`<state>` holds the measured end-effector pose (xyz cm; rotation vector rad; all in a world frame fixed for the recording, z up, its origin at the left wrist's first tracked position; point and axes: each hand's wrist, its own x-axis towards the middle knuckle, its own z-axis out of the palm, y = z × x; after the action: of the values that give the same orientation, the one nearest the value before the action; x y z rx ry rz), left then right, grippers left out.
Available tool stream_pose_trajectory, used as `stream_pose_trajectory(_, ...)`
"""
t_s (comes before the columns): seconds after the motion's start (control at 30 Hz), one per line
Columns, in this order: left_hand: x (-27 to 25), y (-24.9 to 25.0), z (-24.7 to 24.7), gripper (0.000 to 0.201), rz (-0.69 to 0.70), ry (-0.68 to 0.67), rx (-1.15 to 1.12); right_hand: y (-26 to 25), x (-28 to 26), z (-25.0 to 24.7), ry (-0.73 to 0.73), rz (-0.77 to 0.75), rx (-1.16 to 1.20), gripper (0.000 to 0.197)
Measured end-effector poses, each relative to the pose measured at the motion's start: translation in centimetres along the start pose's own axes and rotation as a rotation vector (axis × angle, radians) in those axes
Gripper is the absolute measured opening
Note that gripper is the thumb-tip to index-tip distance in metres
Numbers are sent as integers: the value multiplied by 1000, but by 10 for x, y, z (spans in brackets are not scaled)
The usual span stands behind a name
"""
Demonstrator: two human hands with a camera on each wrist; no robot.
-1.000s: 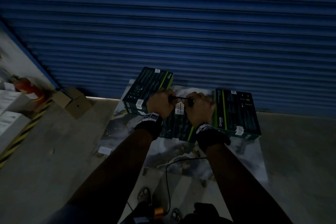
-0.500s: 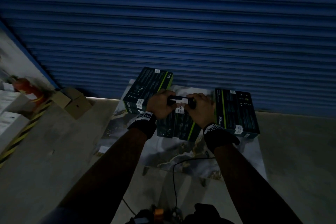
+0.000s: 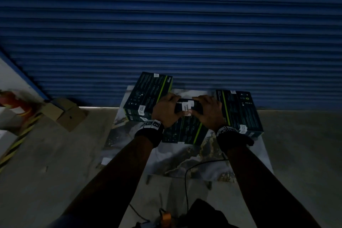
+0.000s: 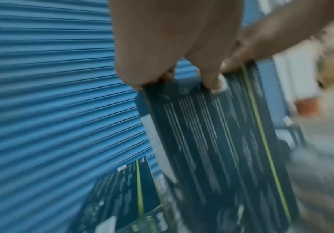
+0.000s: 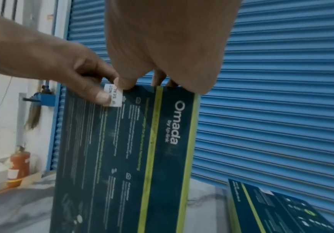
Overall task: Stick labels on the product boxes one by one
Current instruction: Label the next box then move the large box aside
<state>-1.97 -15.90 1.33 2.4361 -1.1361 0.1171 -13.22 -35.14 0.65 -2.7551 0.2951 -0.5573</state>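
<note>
I hold a dark teal Omada product box (image 3: 185, 131) (image 5: 132, 149) (image 4: 211, 141) up by its top edge, and it hangs down toward the mat. My left hand (image 3: 166, 111) (image 4: 172, 63) (image 5: 72, 75) grips that edge, thumb pressing a white label (image 3: 186, 106) (image 5: 115, 96) folded over it. My right hand (image 3: 207, 111) (image 5: 162, 63) pinches the same edge just right of the label. A stack of labelled boxes (image 3: 148, 96) lies to the left. One labelled box (image 3: 238, 111) (image 5: 271, 209) lies to the right.
The boxes sit on a marble-patterned mat (image 3: 185, 157) on the concrete floor, close to a blue roller shutter (image 3: 166, 24). A small cardboard box (image 3: 63, 113), a red extinguisher (image 5: 19, 165) and white cartons (image 3: 5, 122) stand at the left. A black cable (image 3: 187, 181) crosses the mat's near edge.
The box has tipped up between my hands, so its top edge and the label folded over it now face me. Both hands stay on that edge.
</note>
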Motion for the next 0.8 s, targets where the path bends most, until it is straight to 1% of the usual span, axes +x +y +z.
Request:
stream_pose_trajectory(0.13,-4,0,3,81,22,2,56,2,-1,1,10,-35,-40,59)
stream_pose_trajectory(0.27,3,-4,3,86,29,-38,87,9,3,1,-29,-127,-89,70)
stream_pose_trajectory(0.33,7,-7,5,88,34,-50,94,13,6,1,-45,-147,-106,72)
stream_pose_trajectory(0.4,12,-9,6,91,36,-45,80,16,10,3,-49,-150,-112,71)
stream_pose_trajectory(0.47,17,-7,4,92,30,-12,81,19,15,3,-61,-154,-118,71)
stream_pose_trajectory(0.57,23,-5,3,82,-1,15,95,21,22,3,-103,-158,-128,73)
stream_pose_trajectory(0.63,26,-5,5,81,-13,-2,102,23,25,3,-104,-161,-131,76)
stream_pose_trajectory(0.73,29,-7,7,87,-10,-49,131,23,28,4,-101,-147,-140,77)
stream_pose_trajectory(0.8,30,-8,6,88,-5,-53,131,22,30,4,-77,-148,-131,76)
